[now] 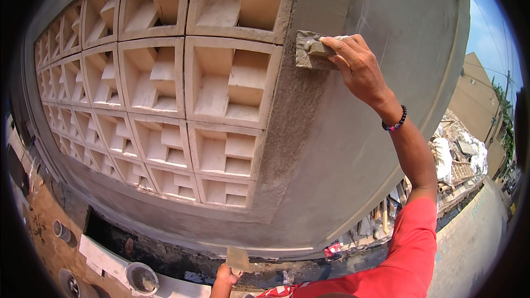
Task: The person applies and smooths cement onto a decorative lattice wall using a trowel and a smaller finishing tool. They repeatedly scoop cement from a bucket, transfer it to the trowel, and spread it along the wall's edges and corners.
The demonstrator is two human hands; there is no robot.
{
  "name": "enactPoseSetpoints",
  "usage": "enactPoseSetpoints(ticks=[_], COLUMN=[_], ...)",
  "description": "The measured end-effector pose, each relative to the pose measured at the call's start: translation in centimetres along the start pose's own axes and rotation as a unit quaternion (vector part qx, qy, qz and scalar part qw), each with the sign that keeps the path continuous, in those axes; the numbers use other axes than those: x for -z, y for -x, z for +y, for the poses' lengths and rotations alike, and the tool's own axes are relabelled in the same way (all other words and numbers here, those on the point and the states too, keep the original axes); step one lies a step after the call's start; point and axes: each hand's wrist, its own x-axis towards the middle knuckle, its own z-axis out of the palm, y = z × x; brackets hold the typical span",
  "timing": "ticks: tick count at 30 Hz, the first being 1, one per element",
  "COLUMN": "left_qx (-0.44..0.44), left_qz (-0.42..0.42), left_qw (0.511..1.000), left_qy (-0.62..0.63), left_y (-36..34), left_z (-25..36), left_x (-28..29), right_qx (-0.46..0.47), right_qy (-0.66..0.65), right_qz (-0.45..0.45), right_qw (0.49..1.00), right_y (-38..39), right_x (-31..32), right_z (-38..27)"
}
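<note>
While against wall (353,149), trowel (307,62) in right fingers' (342,49) grip, plate (238,257) in left fingers' (225,271) grip.

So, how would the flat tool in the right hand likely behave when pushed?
The flat tool is probably stiff: its edges look straight. It seems fairly light, as the right hand alone holds it. Its grey-smeared surface may be slippery.

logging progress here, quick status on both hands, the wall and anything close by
Right hand gripping float at grey wall. Left hand low, holding flat piece. Vent blocks close on float's left.
</note>
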Motion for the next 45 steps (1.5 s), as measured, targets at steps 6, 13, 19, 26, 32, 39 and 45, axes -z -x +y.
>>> enactPoseSetpoints(ticks=[6,13,19,26,32,39,45], left_qx=[-0.028,-0.005,-0.005,-0.006,-0.007,0.007,0.02], left_qz=[-0.013,-0.01,-0.036,-0.03,-0.035,-0.041,-0.047], left_qw=[0.999,1.0,0.998,0.999,0.999,0.999,0.998], left_qy=[0.017,0.017,0.051,0.032,-0.002,0.003,-0.031], left_y=[-1.4,-2.1,-2.8,-1.6,-1.5,-0.8,-1.4], left_z=[1.0,0.4,-0.3,0.6,1.5,1.8,1.4], left_x=[1.7,1.0,0.3,0.7,0.4,-0.1,0.9], right_qx=[-0.255,-0.255,-0.155,-0.139,-0.302,-0.333,-0.372], right_qy=[-0.365,-0.471,-0.206,-0.392,-0.47,-0.486,-0.497], right_qz=[0.166,0.285,0.235,0.196,0.235,0.257,0.258], right_qw=[0.88,0.795,0.937,0.888,0.795,0.766,0.74], right_y=[0.0,-8.7,-11.1,-11.1,-7.6,-1.7,4.0], right_x=[2.8,5.1,5.1,4.8,3.0,-0.5,-3.7], right_z=[1.7,13.8,16.3,12.8,11.2,4.2,-0.9])
